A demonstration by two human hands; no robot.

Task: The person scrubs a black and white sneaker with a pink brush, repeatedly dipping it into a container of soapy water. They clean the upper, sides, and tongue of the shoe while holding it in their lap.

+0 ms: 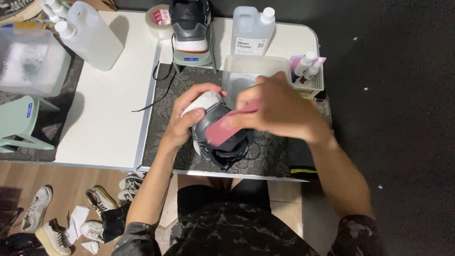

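Note:
My left hand grips a grey and black sneaker by its white toe end, holding it over a dark patterned mat. My right hand is closed on a flat pinkish-red insole or pad, which lies against the shoe's opening. The right hand is blurred and covers part of the shoe's far side.
A clear plastic tub stands just behind the hands. A cleaner bottle, a second sneaker on a green stand, a tape roll, a large jug, a small basket of bottles. Several shoes lie on the floor.

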